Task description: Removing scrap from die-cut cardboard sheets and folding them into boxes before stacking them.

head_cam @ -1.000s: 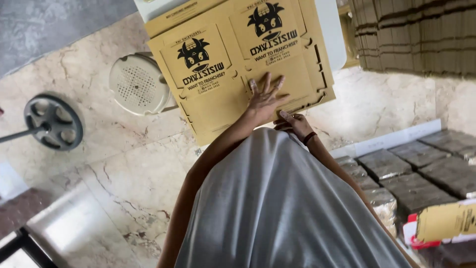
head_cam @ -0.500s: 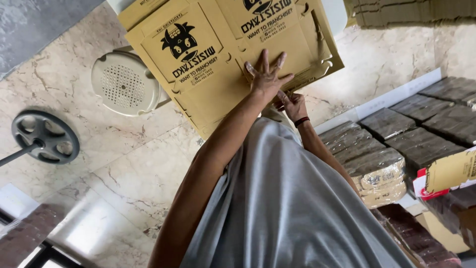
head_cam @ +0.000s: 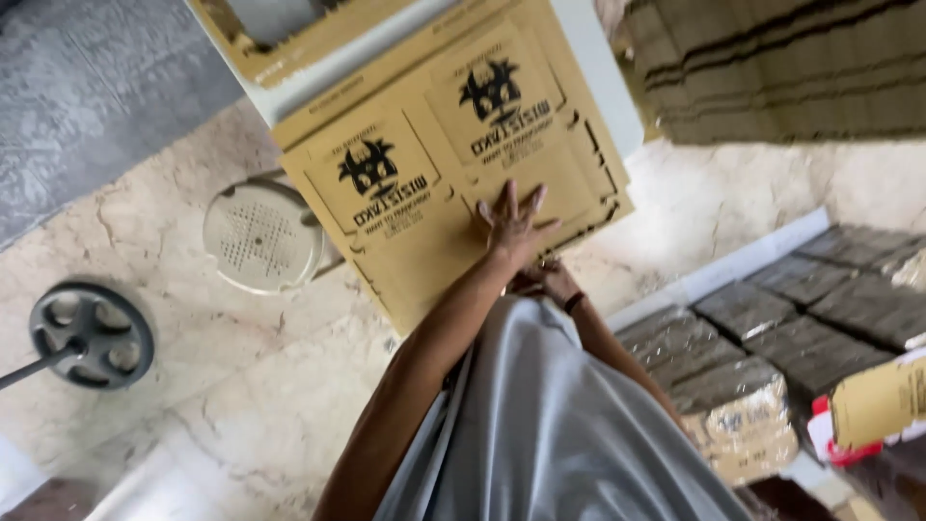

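Marble flooring is spreading under everything. Nearest, a grey garment (head_cam: 559, 434) is filling the lower view. The right hand (head_cam: 548, 282) is tucking under the cardboard's near edge; its grip is probably closed, though I cannot tell. The left hand (head_cam: 514, 224) is pressing flat, fingers spread, gripping nothing, arm extended. The flat cardboard sheet (head_cam: 424, 183), lying on a white table (head_cam: 598, 87), looks light, stiff but bendable; edges suit holding best.

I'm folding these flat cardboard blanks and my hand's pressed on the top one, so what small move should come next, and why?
Probably slide the left hand toward the near edge of the flat cardboard blank to grip it: that palm lies spread flat on the sheet, while the right hand sits at that edge, mostly hidden.
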